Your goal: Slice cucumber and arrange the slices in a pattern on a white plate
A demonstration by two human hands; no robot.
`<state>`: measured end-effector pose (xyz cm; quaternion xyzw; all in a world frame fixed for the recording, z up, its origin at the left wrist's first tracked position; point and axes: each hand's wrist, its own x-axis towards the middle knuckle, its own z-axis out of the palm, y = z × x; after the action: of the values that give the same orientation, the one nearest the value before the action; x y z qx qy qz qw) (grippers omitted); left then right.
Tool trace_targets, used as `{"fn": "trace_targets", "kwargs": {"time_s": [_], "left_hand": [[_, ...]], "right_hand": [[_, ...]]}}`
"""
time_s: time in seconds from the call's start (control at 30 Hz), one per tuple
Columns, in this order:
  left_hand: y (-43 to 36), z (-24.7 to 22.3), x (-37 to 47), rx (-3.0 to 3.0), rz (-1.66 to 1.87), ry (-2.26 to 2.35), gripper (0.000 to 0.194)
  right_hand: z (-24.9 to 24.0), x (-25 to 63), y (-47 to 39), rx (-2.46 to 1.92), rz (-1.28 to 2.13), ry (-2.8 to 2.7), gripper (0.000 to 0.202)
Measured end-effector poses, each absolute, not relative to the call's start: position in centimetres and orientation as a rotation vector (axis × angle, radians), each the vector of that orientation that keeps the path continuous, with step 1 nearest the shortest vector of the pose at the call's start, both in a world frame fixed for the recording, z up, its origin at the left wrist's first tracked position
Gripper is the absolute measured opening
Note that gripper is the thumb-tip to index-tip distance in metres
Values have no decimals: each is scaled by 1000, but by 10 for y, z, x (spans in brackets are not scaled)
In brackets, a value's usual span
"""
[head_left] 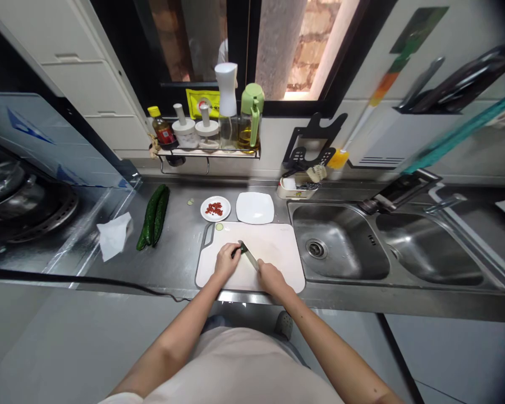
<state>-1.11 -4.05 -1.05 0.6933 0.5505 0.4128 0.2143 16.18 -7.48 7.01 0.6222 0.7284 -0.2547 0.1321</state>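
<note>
A white cutting board (286, 252) lies on the steel counter in front of me. My left hand (227, 261) is closed on a short dark green cucumber piece (243, 247), its fingers partly hiding it. My right hand (271, 276) grips a knife (251, 259), whose handle is covered by the fingers. The blade slants toward the far left, its tip end touching or very close to the cucumber piece. At the board's far left corner rests a pale green round slice (219, 227).
Two whole cucumbers (152, 217) lie left of the board, near a crumpled white paper towel (114, 235). Behind the board stand a plate of chopped red bits (205, 212) and a white square plate (255, 207). A double sink (340, 241) is at right; a seasoning rack (210, 153) hangs behind.
</note>
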Motion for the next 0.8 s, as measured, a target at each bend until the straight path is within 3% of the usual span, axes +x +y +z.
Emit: {"fn": "trace_targets", "kwargs": {"time_s": [0.37, 0.8], "left_hand": [[-49, -11, -16, 1794, 1219, 1569, 19], [-31, 14, -28, 1133, 1393, 1596, 29]], "right_hand": [[80, 168, -79, 1853, -634, 2167, 24], [93, 179, -83, 1822, -305, 2260, 38]]}}
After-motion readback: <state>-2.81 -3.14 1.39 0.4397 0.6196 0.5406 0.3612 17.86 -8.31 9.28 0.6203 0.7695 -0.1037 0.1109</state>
